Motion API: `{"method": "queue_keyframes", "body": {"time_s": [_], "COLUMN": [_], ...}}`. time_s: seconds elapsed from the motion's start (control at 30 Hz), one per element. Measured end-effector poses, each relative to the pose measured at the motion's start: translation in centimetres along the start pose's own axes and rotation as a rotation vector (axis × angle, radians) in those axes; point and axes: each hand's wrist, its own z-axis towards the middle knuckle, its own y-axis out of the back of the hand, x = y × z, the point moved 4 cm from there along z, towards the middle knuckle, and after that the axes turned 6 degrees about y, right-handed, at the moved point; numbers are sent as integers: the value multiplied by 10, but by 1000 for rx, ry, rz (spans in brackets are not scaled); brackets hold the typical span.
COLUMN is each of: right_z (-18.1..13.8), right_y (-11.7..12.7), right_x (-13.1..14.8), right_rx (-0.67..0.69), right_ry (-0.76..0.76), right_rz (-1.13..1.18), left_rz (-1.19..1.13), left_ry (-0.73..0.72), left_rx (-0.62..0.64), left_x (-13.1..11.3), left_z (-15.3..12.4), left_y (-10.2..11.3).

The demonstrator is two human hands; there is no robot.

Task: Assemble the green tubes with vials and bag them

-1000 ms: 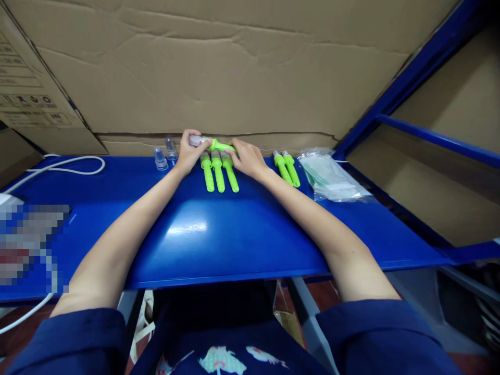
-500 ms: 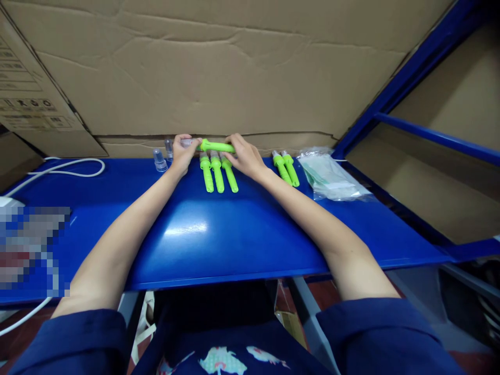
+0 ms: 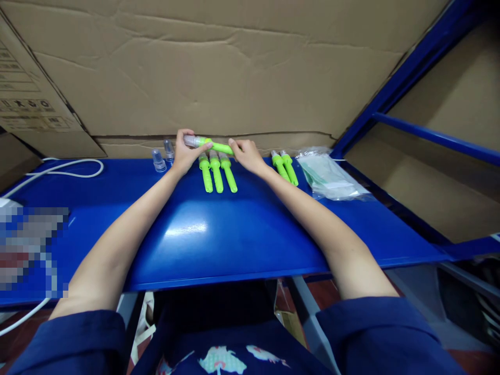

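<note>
A lime-green stick with a clear plastic cap [image 3: 221, 148] is held level between my two hands, just above the table's back edge. My left hand [image 3: 186, 152] is closed around its capped left end, the thumb lying along the green part. At the other end, my right hand [image 3: 249, 156] pinches the tip of the green handle. Below them, three similar capped green sticks [image 3: 216, 174] lie side by side on the table. Two loose clear caps [image 3: 158, 161] stand left of my left hand.
Two more green sticks [image 3: 284, 167] lie to the right, beside a clear plastic bag [image 3: 332, 174] with pale contents. A white cable [image 3: 78, 174] loops at the left. Cardboard [image 3: 234, 73] walls off the back of the blue table [image 3: 234, 234].
The clear cap now sits over the green stick's left end. My left thumb has moved right onto the green part, and my right fingers have shifted their grip on the handle.
</note>
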Motion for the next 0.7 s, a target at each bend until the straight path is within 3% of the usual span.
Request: {"method": "queue_keyframes", "body": {"time_s": [0.17,0.37,0.53,0.7], "right_z": [2,-1,-7,-5], "right_y": [2,1,6,6], "right_x": [-3,5,14,5], "right_rx": [-102,-73,-82,-88], "right_ry": [114,295,242,53], "right_rz": [12,-68,-113,-126], "left_rz": [-45,-168,-169,-37], "left_ry": [75,205,186,88], "left_rx": [-99,-155,-195,-190], "left_x": [12,26,19,10], "left_z": [3,8,6,2], "left_y": [2,6,7,8]}}
